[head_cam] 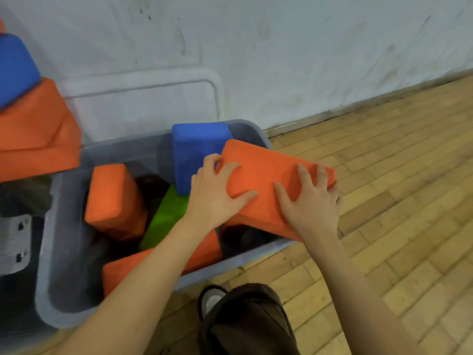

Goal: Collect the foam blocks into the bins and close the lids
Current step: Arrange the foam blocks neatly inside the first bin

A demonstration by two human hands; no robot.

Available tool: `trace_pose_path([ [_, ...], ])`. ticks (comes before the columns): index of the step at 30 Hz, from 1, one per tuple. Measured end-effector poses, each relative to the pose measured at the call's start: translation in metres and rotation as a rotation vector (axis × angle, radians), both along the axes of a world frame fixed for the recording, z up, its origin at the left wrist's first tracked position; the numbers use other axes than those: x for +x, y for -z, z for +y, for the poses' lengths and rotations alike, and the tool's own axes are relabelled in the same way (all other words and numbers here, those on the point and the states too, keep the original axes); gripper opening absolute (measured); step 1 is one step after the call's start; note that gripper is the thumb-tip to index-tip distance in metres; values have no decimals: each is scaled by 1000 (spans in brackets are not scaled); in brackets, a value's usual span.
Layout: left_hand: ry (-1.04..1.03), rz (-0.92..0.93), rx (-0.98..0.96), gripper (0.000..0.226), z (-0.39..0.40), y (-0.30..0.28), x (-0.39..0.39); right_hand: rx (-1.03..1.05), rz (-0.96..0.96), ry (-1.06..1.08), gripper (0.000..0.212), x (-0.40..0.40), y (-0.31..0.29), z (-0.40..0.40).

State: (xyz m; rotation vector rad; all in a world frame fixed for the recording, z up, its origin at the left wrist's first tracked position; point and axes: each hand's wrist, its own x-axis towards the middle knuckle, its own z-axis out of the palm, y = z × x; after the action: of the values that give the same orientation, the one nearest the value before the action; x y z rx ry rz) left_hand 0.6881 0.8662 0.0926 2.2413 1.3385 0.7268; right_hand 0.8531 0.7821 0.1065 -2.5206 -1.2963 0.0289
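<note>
Orange foam fills our grip: we hold 1 long orange block over the right end of the grey bin, tilted, its far end higher and its near edge dipping just inside the bin's front rim. Our left hand lies on the block's left end with fingers curled over the upper edge, and our right hand clamps the right end, fingers spread on top and wrapping the far side (both hands have hold of the same block, neither is free).

Inside the bin we see 1 blue block standing upright at the back, 1 green block leaning beneath it, 1 orange block at the left and another orange block along the front. The lid leans open against the wall behind. More blocks are heaped at the far left, apparently in a second bin.

To do this well, we judge the block should go down flat into the gap at the right, pressed low beside the blue block, so nothing stands above the rim and the lid can close. Foam gives, so a firm push with both palms should seat it.
</note>
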Motion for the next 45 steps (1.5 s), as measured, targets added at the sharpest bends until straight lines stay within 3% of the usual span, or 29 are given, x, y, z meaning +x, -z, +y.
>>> trace_pose_path([
  [5,242,119,-8,108,-5,15,-20,1,17,-48,67,0,-3,-12],
  [10,169,183,130,84,-9,25,-22,-99,-18,-105,73,1,-5,-21],
  [15,-45,-98,-193,91,-24,37,-21,-114,-72,-116,83,7,-2,-32],
  [18,-152,-271,-266,100,-34,34,-13,-69,-76,-145,78,13,-3,-25],
  [20,-261,-364,-274,89,-38,34,-10,-62,-63,-181,75,22,-6,-14],
  [22,-298,-470,-285,62,-38,32,-4,-119,-44,-206,77,30,-9,-2],
  [25,-172,-451,-333,51,-39,31,10,-173,-78,-241,76,30,-9,10],
  [29,-26,-389,-299,57,-37,30,23,55,105,-222,62,15,-2,13],
  [35,48,-386,62,58,-22,14,22,460,259,-231,52,10,-6,19],
  [37,83,-322,143,58,-1,1,27,509,241,-212,53,9,-8,28],
  [41,128,-214,59,73,40,-14,39,511,281,-213,62,11,-3,51],
  [45,121,-195,50,75,76,-18,56,544,290,-227,53,26,-1,84],
])
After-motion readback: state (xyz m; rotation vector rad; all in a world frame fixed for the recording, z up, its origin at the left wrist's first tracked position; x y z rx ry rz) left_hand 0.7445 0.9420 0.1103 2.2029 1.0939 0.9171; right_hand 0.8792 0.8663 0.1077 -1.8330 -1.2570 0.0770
